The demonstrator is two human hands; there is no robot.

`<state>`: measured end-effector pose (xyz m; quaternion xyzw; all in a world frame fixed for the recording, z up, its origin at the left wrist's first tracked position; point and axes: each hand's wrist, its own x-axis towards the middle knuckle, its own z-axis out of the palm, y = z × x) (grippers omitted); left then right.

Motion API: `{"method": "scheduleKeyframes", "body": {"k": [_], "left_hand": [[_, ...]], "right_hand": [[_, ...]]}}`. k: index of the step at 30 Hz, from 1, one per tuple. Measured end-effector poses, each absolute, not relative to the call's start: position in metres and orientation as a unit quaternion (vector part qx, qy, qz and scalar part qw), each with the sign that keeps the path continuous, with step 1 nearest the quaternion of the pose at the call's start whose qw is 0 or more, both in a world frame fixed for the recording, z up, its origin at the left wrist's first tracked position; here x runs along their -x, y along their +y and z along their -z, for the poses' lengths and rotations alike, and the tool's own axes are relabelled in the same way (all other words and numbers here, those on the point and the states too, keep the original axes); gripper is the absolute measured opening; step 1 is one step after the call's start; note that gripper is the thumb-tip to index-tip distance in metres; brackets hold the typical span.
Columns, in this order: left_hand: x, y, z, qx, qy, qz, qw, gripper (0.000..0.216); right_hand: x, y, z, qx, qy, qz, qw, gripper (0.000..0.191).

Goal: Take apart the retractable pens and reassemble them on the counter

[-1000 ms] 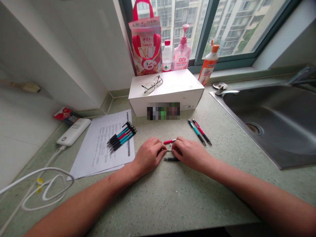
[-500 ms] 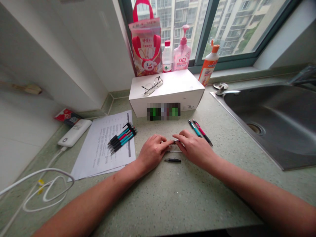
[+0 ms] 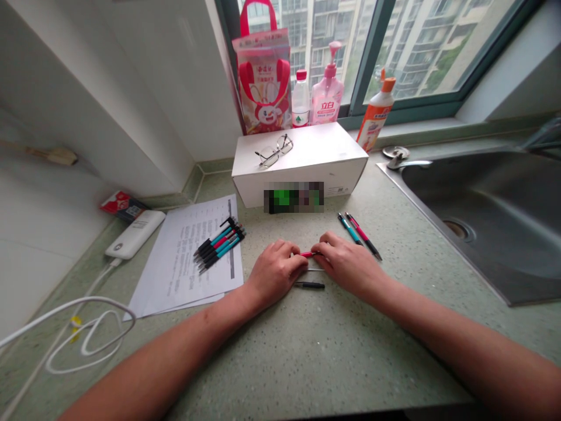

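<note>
A red pen barrel (image 3: 306,254) spans the gap between my two hands just above the counter. My left hand (image 3: 276,270) pinches its left end, and my right hand (image 3: 342,257) has closed fingers around its right end, where a small dark part shows. Fingertips hide both ends of the barrel. Below it lies a thin pale rod (image 3: 315,269), perhaps a refill, partly covered by the hands. Closer to me, a black pen grip section (image 3: 311,285) rests on the counter, its left end near my left hand.
Several pens (image 3: 219,244) lie on printed sheets (image 3: 175,263) at left. A blue pen (image 3: 349,228) and a red pen (image 3: 363,235) lie to the right. Behind stands a white box (image 3: 302,149) with eyeglasses (image 3: 274,152). A power bank (image 3: 135,235) and sink (image 3: 456,280) flank the counter.
The red barrel now shows between my hands, where a small silvery piece was seen before. My left fingers have curled in more. The view has shifted slightly.
</note>
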<state>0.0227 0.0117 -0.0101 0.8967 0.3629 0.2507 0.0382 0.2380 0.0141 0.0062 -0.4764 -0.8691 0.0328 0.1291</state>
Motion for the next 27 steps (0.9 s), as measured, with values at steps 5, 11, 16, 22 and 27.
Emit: {"method": "scheduleKeyframes", "body": {"k": [5,11,16,22,27], "left_hand": [[-0.020,0.011,0.008,-0.865,0.393,-0.295,0.101,0.016],[-0.017,0.013,0.008,-0.812,0.432,-0.363,0.149,0.012],[-0.015,0.012,0.006,-0.812,0.413,-0.378,0.164,0.012],[-0.012,0.012,0.004,-0.807,0.411,-0.387,0.175,0.017],[-0.012,0.011,0.003,-0.788,0.417,-0.401,0.209,0.021]], "right_hand": [[-0.245,0.014,-0.006,0.475,-0.864,-0.031,0.163,0.027],[-0.245,0.013,-0.006,0.455,-0.866,-0.057,0.202,0.021],[-0.244,0.011,-0.006,0.452,-0.866,-0.064,0.204,0.022],[-0.243,0.012,-0.006,0.434,-0.875,-0.069,0.204,0.026],[-0.242,0.012,-0.006,0.409,-0.886,-0.065,0.208,0.030]]}}
